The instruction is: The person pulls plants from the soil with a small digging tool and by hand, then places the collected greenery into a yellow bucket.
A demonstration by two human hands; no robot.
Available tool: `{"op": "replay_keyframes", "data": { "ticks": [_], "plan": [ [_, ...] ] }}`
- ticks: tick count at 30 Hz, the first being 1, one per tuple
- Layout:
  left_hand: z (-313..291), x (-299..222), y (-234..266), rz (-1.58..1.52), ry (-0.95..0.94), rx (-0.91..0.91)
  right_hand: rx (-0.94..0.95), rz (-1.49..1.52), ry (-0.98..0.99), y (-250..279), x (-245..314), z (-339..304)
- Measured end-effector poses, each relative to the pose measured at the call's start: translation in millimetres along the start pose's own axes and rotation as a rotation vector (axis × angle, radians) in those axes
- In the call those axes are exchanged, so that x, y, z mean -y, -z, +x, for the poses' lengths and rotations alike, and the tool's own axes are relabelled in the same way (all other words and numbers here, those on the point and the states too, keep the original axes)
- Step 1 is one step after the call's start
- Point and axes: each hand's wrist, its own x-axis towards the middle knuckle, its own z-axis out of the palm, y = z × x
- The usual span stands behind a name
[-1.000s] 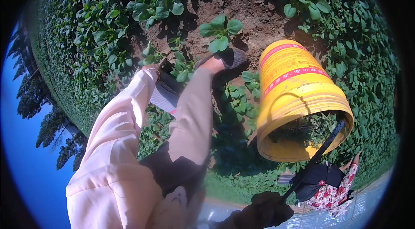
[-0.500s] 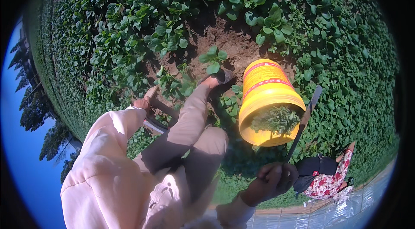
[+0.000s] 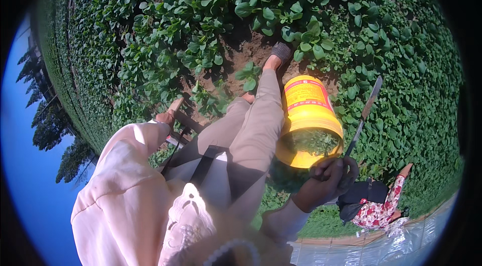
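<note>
My right hand (image 3: 332, 175) is closed around the grip of a long narrow knife (image 3: 365, 113), its thin grey blade pointing up and right. Beside that hand stands a yellow bucket (image 3: 310, 124) with a red-and-yellow label; cut green leaves (image 3: 316, 141) lie inside it. At the left, my left hand (image 3: 164, 118) has its fingers wrapped round a pale wooden piece (image 3: 175, 104). A dark bar and a whitish edge show close under it, but my sleeve and leg hide the rest. Leafy green plants (image 3: 201, 50) grow around both hands.
My foot in a dark shoe (image 3: 282, 51) is on brown soil (image 3: 241, 47) above the bucket. Another person (image 3: 374, 204) in a flowered top bends among the plants at lower right, near clear plastic sheeting (image 3: 371, 251). Trees (image 3: 47, 120) stand at far left.
One of my legs has swung forward, its foot now beside the bucket's far end. My right hand has risen with the knife toward the bucket's rim. My left hand keeps its hold.
</note>
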Motion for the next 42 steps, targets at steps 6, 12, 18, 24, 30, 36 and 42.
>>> {"op": "replay_keyframes", "data": {
  "ticks": [6, 12, 18, 24, 30, 36, 42],
  "plan": [
    [-20.1, 24.6, 56.1, 0.055, -0.01, 0.073, -0.013, 0.218, -0.248, -33.6, 34.5, 50.4],
    [-12.7, 50.0, 68.5, 0.04, -0.033, 0.08, 0.017, 0.22, -0.273, -64.0, 54.9, 82.8],
    [16.4, 41.2, 98.0, 0.032, -0.122, 0.09, 0.036, 0.177, -0.317, -104.8, 53.2, 91.6],
    [90.4, 17.4, 132.4, 0.081, -0.305, 0.11, -0.097, 0.104, -0.487, -152.5, 53.1, 89.6],
    [171.1, 7.8, 149.1, 0.13, -0.433, 0.135, -0.207, -0.082, -0.368, -179.9, 31.4, 89.3],
    [259.6, -16.1, 148.2, 0.212, -0.48, 0.134, -0.269, 0.002, -0.173, -204.9, -29.7, 134.5],
    [332.6, -33.9, 151.9, 0.305, -0.474, 0.115, -0.289, 0.192, -0.145, -215.5, -103.1, 157.5]
  ]
}}
